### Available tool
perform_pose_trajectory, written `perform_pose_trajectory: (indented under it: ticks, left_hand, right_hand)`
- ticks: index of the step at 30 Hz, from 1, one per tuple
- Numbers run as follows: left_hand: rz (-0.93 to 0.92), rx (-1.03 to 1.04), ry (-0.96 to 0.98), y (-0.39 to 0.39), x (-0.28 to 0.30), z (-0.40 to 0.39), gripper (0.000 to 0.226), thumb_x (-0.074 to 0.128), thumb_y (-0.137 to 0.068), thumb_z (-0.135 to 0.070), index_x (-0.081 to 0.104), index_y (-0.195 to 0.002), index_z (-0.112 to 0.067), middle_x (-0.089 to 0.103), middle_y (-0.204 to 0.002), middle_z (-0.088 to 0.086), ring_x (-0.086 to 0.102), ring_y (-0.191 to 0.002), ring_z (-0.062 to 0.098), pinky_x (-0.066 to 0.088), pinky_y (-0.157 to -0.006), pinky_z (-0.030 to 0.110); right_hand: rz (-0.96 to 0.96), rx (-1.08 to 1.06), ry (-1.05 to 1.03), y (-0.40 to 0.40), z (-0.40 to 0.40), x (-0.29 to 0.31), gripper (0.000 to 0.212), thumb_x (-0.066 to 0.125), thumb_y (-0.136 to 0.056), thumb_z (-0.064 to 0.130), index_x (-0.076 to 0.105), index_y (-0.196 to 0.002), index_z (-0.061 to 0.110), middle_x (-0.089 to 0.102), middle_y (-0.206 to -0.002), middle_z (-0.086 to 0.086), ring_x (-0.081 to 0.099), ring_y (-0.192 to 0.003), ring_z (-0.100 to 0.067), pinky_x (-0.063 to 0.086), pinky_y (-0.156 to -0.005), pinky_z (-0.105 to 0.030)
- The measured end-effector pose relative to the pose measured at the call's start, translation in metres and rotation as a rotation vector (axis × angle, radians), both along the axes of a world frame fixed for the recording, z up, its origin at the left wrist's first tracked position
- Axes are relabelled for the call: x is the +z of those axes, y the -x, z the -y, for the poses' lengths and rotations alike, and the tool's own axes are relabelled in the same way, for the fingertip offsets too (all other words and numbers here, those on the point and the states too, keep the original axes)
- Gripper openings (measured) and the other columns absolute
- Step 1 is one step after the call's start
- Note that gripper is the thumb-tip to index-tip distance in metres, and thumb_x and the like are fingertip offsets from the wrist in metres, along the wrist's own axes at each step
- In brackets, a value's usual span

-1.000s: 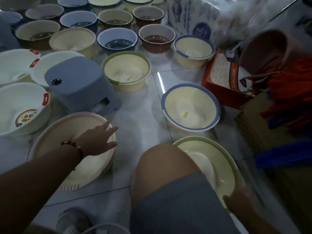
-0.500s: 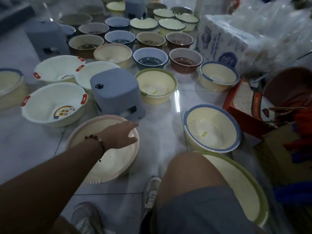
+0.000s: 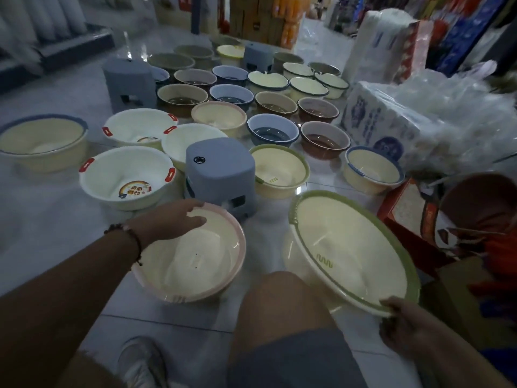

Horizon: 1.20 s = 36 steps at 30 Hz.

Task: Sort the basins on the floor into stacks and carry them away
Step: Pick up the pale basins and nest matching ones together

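The right hand point(image 3: 402, 323) grips the near rim of a large cream basin with a green rim point(image 3: 349, 250), tilted up, mouth facing left. The left hand point(image 3: 170, 222) rests, fingers straight, on the far rim of a cream, pink-rimmed basin point(image 3: 195, 261) sitting upright on the floor point(image 3: 42, 219).

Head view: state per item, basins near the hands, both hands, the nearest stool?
Pink-rimmed basin: upright on the floor, empty.
Left hand: fingers straight, resting on the pink-rimmed basin's far rim.
Large green-rimmed basin: tilted, near edge lifted, empty.
Right hand: grip curled round the large green-rimmed basin's near rim.
Grey stool: standing upright behind the pink-rimmed basin.
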<state>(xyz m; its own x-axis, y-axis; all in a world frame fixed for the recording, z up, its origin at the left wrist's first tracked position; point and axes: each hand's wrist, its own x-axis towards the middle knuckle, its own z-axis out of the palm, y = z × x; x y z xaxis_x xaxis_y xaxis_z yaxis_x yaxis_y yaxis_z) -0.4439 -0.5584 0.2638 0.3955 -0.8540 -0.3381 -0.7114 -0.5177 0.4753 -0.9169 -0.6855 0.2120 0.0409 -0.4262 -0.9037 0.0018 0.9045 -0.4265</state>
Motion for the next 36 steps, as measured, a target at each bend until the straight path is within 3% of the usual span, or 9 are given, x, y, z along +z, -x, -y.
perform_pose_trajectory:
  ticks: [6, 10, 13, 16, 18, 23, 29, 34, 36]
  left_hand:
    - [-0.066, 0.096, 0.074, -0.023, 0.004, -0.038, 0.049, 0.051, -0.098, -0.043, 0.046, -0.143, -0.025, 0.054, -0.141, 0.004, 0.051, -0.126, 0.022, 0.038, -0.104, 0.034]
    - [-0.562, 0.464, 0.152, -0.039, 0.005, -0.040, 0.036, 0.040, -0.099, -0.055, 0.055, -0.114, -0.026, 0.062, -0.117, 0.006, 0.060, -0.106, 0.025, 0.050, -0.089, 0.040]
    - [-0.714, 0.720, 0.208, -0.056, -0.011, -0.039, 0.032, 0.047, -0.098, -0.049, 0.057, -0.105, -0.019, 0.063, -0.104, 0.009, 0.061, -0.090, 0.024, 0.052, -0.077, 0.036]
    - [-0.517, 0.824, 0.205, -0.079, -0.040, -0.043, 0.012, 0.054, -0.095, -0.013, 0.057, -0.084, -0.009, 0.058, -0.097, 0.015, 0.058, -0.075, 0.026, 0.057, -0.072, 0.040]
    - [-0.375, 0.810, 0.108, -0.094, -0.059, -0.049, 0.025, 0.052, -0.092, -0.004, 0.047, -0.069, -0.011, 0.057, -0.083, 0.014, 0.053, -0.060, 0.020, 0.052, -0.056, 0.031]
    - [-0.302, 0.783, -0.178, -0.110, -0.104, -0.054, 0.011, 0.061, -0.085, -0.005, 0.053, -0.084, 0.001, 0.055, -0.067, 0.013, 0.049, -0.050, 0.022, 0.039, -0.047, 0.024]
    - [-0.095, 0.558, -0.316, -0.109, -0.165, -0.034, 0.054, 0.069, -0.082, -0.020, 0.040, -0.121, 0.005, 0.053, -0.117, 0.017, 0.057, -0.100, 0.029, 0.052, -0.073, 0.031]
    - [-0.013, 0.296, -0.516, -0.092, -0.185, -0.007, 0.014, 0.068, -0.086, -0.008, 0.061, -0.097, -0.004, 0.060, -0.098, 0.010, 0.060, -0.100, 0.027, 0.047, -0.076, 0.028]
    - [-0.096, 0.274, -0.521, -0.073, -0.185, 0.001, 0.022, 0.067, -0.084, 0.007, 0.063, -0.106, 0.006, 0.058, -0.097, 0.010, 0.054, -0.095, 0.029, 0.048, -0.078, 0.028]
  right_hand:
    - [-0.026, 0.217, 0.196, -0.136, 0.033, 0.074, 0.026, 0.054, -0.089, 0.010, 0.044, -0.065, 0.012, 0.036, -0.032, -0.002, 0.035, -0.025, -0.011, 0.038, -0.046, -0.021]
    - [-0.029, 0.422, 0.232, -0.229, 0.038, 0.094, 0.029, 0.061, -0.086, 0.010, 0.044, -0.064, 0.014, 0.036, -0.043, -0.003, 0.035, -0.046, -0.014, 0.038, -0.052, -0.026]
    - [-0.053, 0.561, 0.227, -0.289, 0.032, 0.072, 0.023, 0.065, -0.083, 0.009, 0.048, -0.068, 0.012, 0.038, -0.050, -0.003, 0.036, -0.049, -0.013, 0.043, -0.050, -0.026]
    - [-0.118, 0.596, 0.182, -0.333, 0.015, 0.029, 0.017, 0.064, -0.081, 0.007, 0.051, -0.071, 0.010, 0.043, -0.054, -0.004, 0.038, -0.049, -0.013, 0.043, -0.049, -0.026]
    - [-0.128, 0.591, 0.144, -0.346, 0.006, -0.007, 0.011, 0.064, -0.081, 0.007, 0.053, -0.078, 0.008, 0.046, -0.059, -0.005, 0.042, -0.051, -0.014, 0.044, -0.048, -0.025]
    - [-0.125, 0.603, 0.091, -0.337, -0.009, -0.088, 0.009, 0.063, -0.086, 0.013, 0.054, -0.085, 0.010, 0.048, -0.062, -0.006, 0.044, -0.052, -0.014, 0.042, -0.046, -0.023]
    - [-0.313, 0.795, 0.369, -0.312, -0.012, -0.151, 0.031, 0.065, -0.085, 0.028, 0.059, -0.111, 0.013, 0.057, -0.099, -0.003, 0.057, -0.084, -0.021, 0.042, -0.060, -0.023]
    - [-0.401, 0.909, 0.465, -0.302, -0.007, -0.160, 0.034, 0.061, -0.088, 0.028, 0.066, -0.111, 0.003, 0.066, -0.109, -0.009, 0.061, -0.096, -0.021, 0.043, -0.066, -0.016]
    - [-0.403, 0.858, 0.420, -0.294, -0.005, -0.172, 0.034, 0.060, -0.088, 0.024, 0.064, -0.112, 0.001, 0.065, -0.110, -0.012, 0.062, -0.104, -0.023, 0.043, -0.075, -0.021]
